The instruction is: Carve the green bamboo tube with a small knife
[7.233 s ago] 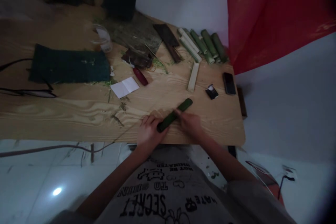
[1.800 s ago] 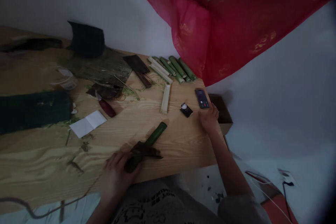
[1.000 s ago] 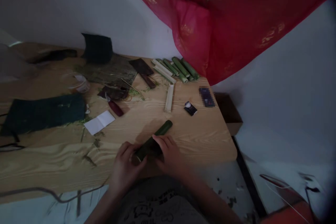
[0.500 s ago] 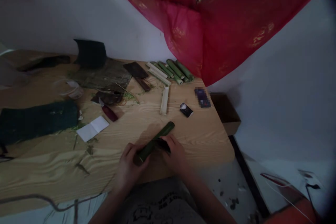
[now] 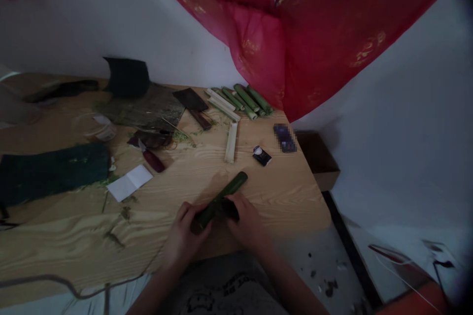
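Your left hand (image 5: pixel 185 231) grips a green tube (image 5: pixel 224 193); to its right, your right hand (image 5: pixel 247 220) clasps a dark object (image 5: pixel 231 210).

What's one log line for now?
left hand: holding green tube | right hand: holding dark object beside it | knife: on table

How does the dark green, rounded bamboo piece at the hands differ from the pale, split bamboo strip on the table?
The dark green, rounded bamboo piece shows green skin; the pale, split bamboo strip shows a whitish face. The green piece slants strongly to the right; the pale strip points almost straight away from the person. The left hand holds the green piece; no hand touches the pale strip. Both are long and narrow.
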`<state>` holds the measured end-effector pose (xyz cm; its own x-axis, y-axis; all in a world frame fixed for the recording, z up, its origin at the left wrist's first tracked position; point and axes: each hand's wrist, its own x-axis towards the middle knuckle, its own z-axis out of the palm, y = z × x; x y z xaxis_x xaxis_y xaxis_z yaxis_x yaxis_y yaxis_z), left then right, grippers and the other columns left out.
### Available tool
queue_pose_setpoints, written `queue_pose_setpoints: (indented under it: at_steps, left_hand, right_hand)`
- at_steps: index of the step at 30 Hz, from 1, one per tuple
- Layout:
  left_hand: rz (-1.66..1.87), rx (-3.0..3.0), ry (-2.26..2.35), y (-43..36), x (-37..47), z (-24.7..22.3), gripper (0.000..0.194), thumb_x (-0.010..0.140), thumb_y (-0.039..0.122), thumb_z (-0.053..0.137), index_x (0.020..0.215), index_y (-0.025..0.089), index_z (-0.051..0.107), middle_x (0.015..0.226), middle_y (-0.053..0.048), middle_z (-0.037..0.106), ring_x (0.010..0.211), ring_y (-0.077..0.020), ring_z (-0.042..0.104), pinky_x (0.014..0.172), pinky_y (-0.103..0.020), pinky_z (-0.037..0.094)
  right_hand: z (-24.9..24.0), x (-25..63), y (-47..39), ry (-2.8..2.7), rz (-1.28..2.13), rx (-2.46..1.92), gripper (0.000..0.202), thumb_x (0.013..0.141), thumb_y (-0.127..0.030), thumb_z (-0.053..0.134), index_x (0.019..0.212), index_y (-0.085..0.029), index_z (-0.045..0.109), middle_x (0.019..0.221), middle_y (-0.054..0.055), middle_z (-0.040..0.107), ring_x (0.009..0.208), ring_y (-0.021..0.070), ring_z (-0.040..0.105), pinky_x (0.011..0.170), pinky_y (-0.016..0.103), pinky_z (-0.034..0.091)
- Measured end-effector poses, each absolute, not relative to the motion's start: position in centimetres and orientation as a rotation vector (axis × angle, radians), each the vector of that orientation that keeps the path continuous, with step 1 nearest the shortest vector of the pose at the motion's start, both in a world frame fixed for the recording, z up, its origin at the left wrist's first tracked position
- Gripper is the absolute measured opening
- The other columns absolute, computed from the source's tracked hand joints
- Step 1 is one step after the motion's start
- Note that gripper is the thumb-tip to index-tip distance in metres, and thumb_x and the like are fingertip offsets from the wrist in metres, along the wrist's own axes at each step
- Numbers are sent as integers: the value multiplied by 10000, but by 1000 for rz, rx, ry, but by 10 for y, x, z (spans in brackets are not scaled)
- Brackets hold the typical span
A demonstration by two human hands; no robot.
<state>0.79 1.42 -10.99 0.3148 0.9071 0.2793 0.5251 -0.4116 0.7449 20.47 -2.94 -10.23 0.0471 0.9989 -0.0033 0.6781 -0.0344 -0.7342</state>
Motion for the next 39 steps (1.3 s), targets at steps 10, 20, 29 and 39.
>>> queue_pose_setpoints:
  at_steps: [10,20,29,39]
  left_hand:
    - [1069,2141,1217,18,11,-103,220,828,252,714,1035,240,640,899,-29,637,797,-203,657,678,-329,578]
    - [1313,1611,1011,72,63,-60,144,808,301,759,920,230,703,934,-48,684,881,-209,653,763,-341,557]
    - [1078,639,788,159,131,-40,340,893,480,614,747,180,555,524,66,450,407,-64,401,382,-152,304]
    - [716,256,458,214,142,-4,316,1014,309,417,757,151,513,554,90,356,352,-20,321,333,-103,275]
  right_hand:
    - [-102,208,-30,-1606,730,-1740,468,800,-126,617,1250,-251,596,1234,75,671,1150,260,633,1004,430,519]
    - [-75,242,12,-1514,509,-1488,353,808,-143,642,1144,-246,609,1246,98,653,1185,263,599,1018,453,496]
    - [-63,246,52,-1710,742,-1417,342,840,-225,732,1167,-224,630,1191,74,685,1124,224,640,970,370,521]
    - [-49,267,104,-1681,397,-1343,306,919,-269,673,1222,-305,700,1113,22,733,1034,192,688,942,322,547]
